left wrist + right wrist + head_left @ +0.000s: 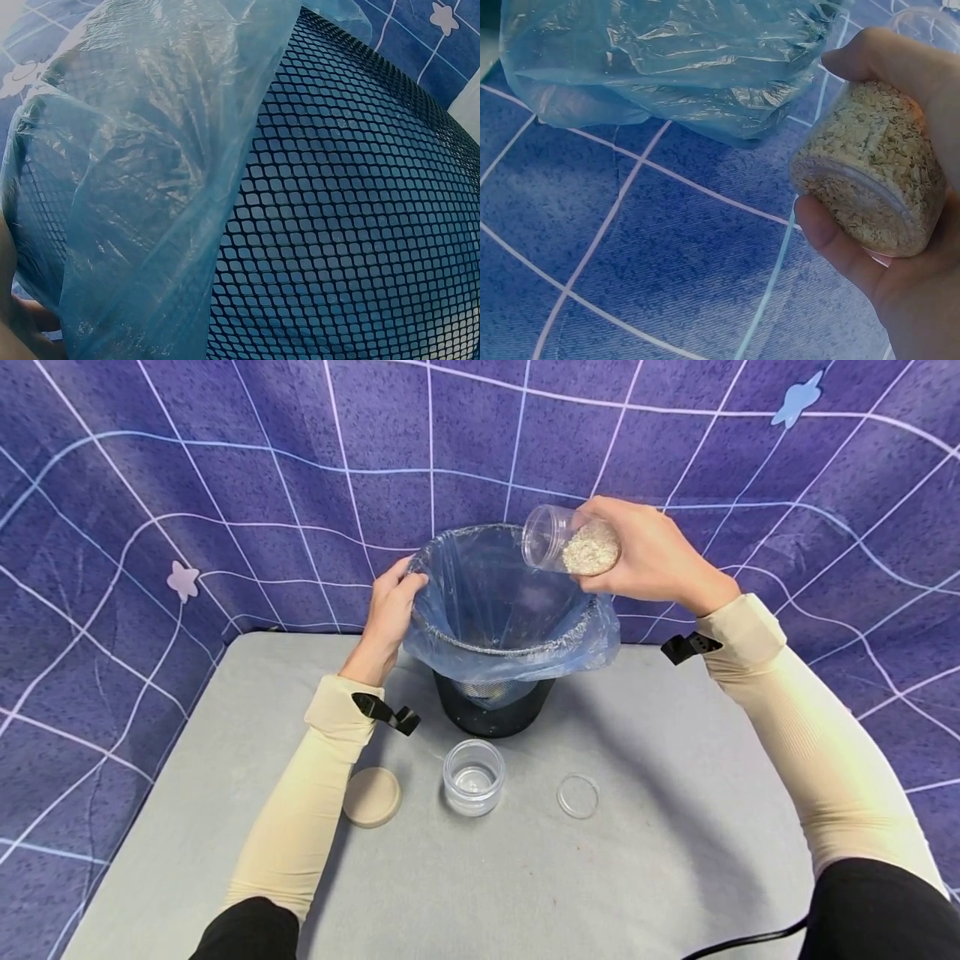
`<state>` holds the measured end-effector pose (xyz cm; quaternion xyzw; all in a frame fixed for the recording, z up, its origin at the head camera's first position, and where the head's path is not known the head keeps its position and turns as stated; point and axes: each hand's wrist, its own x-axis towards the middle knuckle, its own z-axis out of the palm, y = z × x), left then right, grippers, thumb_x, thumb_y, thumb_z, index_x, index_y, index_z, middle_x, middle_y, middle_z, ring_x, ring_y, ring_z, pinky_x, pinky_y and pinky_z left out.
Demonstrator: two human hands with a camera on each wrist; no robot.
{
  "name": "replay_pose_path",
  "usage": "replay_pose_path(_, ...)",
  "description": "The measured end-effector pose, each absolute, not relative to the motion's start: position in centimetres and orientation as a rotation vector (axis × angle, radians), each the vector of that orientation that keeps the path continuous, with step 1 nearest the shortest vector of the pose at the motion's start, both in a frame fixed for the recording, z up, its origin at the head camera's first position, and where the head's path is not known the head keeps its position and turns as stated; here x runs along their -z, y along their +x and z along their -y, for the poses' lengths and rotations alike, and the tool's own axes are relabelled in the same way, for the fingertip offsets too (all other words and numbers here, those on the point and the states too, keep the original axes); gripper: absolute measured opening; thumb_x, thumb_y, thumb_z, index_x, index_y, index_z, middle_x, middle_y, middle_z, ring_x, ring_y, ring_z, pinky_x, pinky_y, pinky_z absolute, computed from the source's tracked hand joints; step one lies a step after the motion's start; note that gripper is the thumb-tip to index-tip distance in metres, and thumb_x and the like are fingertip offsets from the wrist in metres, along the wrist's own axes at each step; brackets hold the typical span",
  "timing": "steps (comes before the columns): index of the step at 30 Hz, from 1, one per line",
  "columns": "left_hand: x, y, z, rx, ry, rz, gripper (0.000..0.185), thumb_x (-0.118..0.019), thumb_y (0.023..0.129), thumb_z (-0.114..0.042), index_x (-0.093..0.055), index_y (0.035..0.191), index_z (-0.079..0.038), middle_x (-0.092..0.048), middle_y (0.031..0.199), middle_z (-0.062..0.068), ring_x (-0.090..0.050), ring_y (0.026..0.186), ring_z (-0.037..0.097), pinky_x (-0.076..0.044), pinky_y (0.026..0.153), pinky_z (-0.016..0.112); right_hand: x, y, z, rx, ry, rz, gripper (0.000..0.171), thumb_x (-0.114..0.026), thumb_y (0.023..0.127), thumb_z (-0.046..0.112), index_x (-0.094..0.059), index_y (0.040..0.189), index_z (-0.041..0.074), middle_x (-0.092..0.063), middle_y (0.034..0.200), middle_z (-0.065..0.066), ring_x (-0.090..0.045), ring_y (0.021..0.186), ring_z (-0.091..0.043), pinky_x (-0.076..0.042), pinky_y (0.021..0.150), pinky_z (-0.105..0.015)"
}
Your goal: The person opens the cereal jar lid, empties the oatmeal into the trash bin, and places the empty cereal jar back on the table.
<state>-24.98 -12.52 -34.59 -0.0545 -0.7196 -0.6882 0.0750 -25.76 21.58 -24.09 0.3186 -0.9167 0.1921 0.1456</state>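
A black mesh waste bin [491, 710] [352, 210] lined with a blue plastic bag [495, 602] [142, 172] [667, 60] stands at the back of the grey table [637, 860]. My left hand [390, 610] grips the bin's left rim over the bag. My right hand [652, 560] holds a clear jar [572, 539] [874, 176] of pale flakes, tipped on its side with its open mouth over the bin's right rim. The flakes lie in the jar's base end.
In front of the bin on the table sit an empty clear jar [472, 777], a beige lid [372, 796] to its left and a clear lid [577, 796] to its right. A purple grid-patterned cloth [225, 485] surrounds the table.
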Motion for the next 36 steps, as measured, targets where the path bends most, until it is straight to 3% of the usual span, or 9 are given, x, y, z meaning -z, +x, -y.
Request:
replay_pose_path(16,34.6,-25.0,12.5,2.078,-0.146,2.148,0.046,-0.052,0.103,-0.015,-0.065,0.146,-0.006,-0.067,0.135,0.015,-0.061,0.110,0.018,-0.048,0.096,0.028,23.6,-26.1,-20.5,-0.439,1.008,2.677,0.063,-0.092,0.073,0.017,-0.066,0.130,0.011,-0.072,0.127,-0.011,-0.067,0.110,-0.036,-0.053,0.095,-0.063)
replay_pose_path(36,34.6,-24.8,12.5,2.072,-0.140,2.157,0.045,-0.053,0.104,-0.016,-0.066,0.146,-0.008,-0.068,0.135,0.014,-0.062,0.110,0.018,-0.048,0.096,0.028,23.1,-26.2,-19.8,-0.324,1.014,2.726,0.063,-0.091,0.075,0.020,-0.064,0.132,0.014,-0.068,0.136,-0.013,-0.064,0.117,-0.037,-0.053,0.094,-0.065)
